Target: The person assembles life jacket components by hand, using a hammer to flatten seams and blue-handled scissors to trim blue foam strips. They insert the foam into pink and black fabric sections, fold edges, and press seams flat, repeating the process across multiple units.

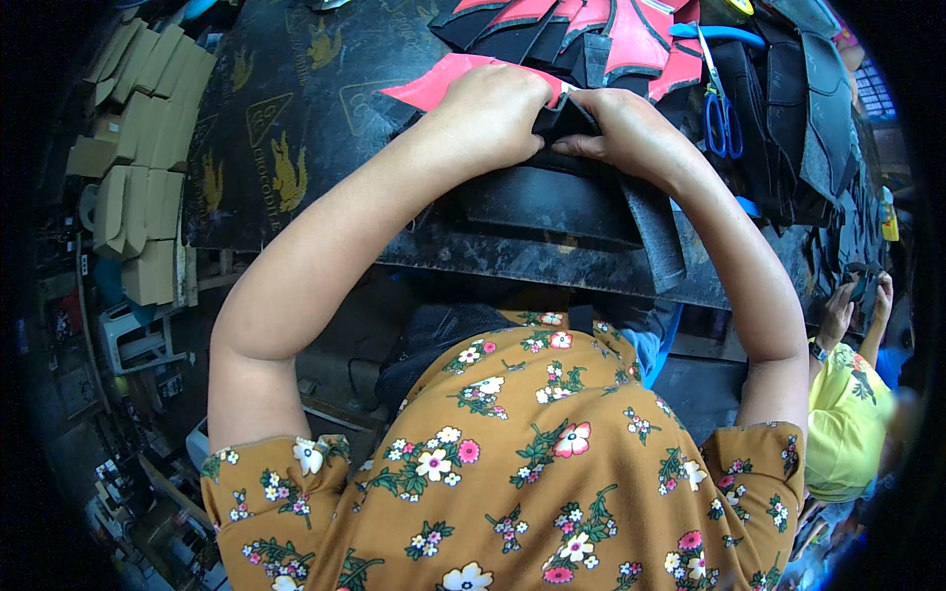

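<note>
Both my hands grip a black fabric piece [567, 120] over the near part of the dark table [325, 108]. My left hand [498, 113] is closed on its left side, and my right hand [623, 133] pinches its right side with the thumb beneath. A dark grey strip [652, 231] hangs down from below my right hand toward the table's near edge. Beside my left hand, a pink piece [429, 84] sticks out to the left. Just beyond my hands lie several pink and black cut pieces [636, 39]. My fingertips are partly hidden behind the fabric.
Blue-handled scissors [722, 123] lie right of my right hand, near stacked black pieces [803, 108]. Folded cardboard boxes [148, 197] and a white plastic stool [138, 335] stand on the left. At the far right, a person in a yellow top [847, 424] handles a dark item.
</note>
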The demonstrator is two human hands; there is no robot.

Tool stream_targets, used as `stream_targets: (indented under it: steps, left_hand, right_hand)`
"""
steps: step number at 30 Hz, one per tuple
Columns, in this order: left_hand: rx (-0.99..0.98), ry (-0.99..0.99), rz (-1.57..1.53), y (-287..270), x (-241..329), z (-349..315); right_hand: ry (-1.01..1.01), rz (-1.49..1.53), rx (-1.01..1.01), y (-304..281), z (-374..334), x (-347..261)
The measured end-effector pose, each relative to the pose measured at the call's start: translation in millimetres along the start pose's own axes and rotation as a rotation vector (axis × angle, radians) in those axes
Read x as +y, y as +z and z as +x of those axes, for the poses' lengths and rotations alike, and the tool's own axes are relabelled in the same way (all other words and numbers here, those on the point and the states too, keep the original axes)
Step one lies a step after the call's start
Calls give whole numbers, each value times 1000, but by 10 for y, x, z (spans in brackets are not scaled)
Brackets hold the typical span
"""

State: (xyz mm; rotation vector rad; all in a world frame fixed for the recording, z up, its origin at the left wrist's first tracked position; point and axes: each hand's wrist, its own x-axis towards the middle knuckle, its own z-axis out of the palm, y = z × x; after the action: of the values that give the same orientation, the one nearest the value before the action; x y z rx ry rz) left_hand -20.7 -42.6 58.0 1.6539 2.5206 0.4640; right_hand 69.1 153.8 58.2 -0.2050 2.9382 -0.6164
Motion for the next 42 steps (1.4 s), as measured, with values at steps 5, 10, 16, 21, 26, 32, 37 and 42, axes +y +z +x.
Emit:
stream_targets:
  steps: [5,10,16,21,26,32,37,42]
  left_hand:
    - [-69,-32,-6,30,7,103]
    - [54,85,5,-39,-120,-59]
    - [124,-343,200,-863,-607,-1049]
    - [926,-87,273,-787,149,-1239]
    - [541,279,95,47,420,-786]
    - [493,282,101,365,76,-688]
    - [489,201,103,415,181,-719]
    - [439,185,146,424,212,-703]
  right_hand:
    - [19,73,26,48,-16,0]
    - [75,-62,-11,45,-28,-20]
    - [76,-79,20,32,-8,-154]
    - [-46,-17,59,172,158,-339]
    - [-41,32,34,167,237,-319]
    - [-32,14,-51,143,280,-226]
    - [-25,380,-110,95,242,-72]
    - [182,1099,225,-228,-574,162]
